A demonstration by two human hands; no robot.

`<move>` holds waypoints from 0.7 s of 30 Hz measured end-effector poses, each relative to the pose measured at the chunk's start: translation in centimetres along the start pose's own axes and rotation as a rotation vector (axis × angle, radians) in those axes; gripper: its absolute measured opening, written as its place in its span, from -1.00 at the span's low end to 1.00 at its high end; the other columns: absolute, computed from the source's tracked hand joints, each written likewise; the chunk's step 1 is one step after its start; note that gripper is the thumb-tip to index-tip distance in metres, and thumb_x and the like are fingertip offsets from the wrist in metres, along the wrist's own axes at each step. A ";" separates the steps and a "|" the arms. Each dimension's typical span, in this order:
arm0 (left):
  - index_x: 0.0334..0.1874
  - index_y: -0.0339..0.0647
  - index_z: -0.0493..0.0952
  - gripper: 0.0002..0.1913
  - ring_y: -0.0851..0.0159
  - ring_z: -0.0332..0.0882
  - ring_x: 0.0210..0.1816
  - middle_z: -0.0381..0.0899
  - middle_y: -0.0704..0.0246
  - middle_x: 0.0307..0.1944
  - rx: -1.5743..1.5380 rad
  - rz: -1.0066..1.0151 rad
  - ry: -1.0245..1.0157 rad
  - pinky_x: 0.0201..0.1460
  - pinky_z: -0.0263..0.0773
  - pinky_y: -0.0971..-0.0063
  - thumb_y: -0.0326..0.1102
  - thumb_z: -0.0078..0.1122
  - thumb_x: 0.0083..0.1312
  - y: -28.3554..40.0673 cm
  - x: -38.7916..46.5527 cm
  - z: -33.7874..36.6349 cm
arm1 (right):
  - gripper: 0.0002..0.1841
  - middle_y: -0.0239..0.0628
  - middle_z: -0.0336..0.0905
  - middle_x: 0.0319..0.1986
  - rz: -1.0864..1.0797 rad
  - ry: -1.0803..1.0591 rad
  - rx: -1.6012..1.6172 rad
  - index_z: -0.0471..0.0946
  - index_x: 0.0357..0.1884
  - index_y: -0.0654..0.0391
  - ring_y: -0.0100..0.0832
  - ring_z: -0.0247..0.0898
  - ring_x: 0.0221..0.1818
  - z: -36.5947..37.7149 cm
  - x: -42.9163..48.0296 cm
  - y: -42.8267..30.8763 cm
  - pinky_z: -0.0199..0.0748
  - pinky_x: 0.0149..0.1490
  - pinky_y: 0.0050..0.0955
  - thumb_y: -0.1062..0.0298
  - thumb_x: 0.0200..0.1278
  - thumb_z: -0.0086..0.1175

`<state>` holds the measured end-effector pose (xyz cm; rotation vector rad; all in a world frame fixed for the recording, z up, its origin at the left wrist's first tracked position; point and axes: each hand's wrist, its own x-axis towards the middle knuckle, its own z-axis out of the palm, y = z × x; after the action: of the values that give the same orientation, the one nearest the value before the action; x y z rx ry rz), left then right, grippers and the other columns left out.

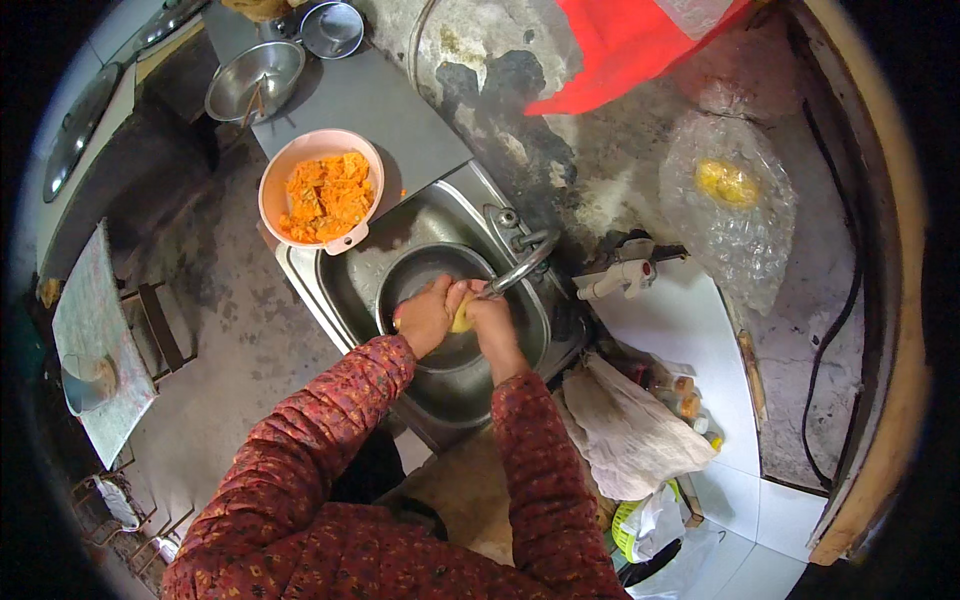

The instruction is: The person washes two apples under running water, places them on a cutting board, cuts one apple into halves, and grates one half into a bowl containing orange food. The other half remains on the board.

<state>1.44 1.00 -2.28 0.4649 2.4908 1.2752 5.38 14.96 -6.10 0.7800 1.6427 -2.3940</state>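
Observation:
Both hands are over a round metal basin (397,262) standing in a stainless steel sink (352,281). Between them is a yellow item (461,316), mostly covered by the fingers, so its kind cannot be told. My left hand (426,316) grips it from the left; a bit of red and yellow shows at that hand's outer edge. My right hand (491,326) closes on the item's right side. The curved metal faucet (525,262) reaches over the basin, its spout end right by my right hand.
A pink plastic colander-like bowl (274,191) of orange shredded food (330,199) stands on the grey counter (405,120) beside the sink. Further back are a metal bowl (281,71) and a small pot (332,30). A pale cloth (630,435) hangs at the right, below a plastic pipe valve (622,279).

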 end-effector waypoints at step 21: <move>-0.09 -0.27 0.58 -0.24 0.09 0.57 -0.17 0.61 0.09 -0.24 -0.210 -0.118 -0.409 -0.03 0.39 0.33 0.34 -0.42 0.37 -1.4 3.3 -3.1 | -0.62 -0.11 0.59 -0.32 -0.125 -0.050 -0.963 0.49 -0.12 0.17 -0.17 0.54 -0.20 1.3 -3.4 -6.0 0.42 -0.12 -0.28 0.19 0.03 0.17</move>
<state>-2.99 -0.64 -2.06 0.4651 1.9946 1.2345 5.48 15.62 0.87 0.4200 2.4884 -1.3259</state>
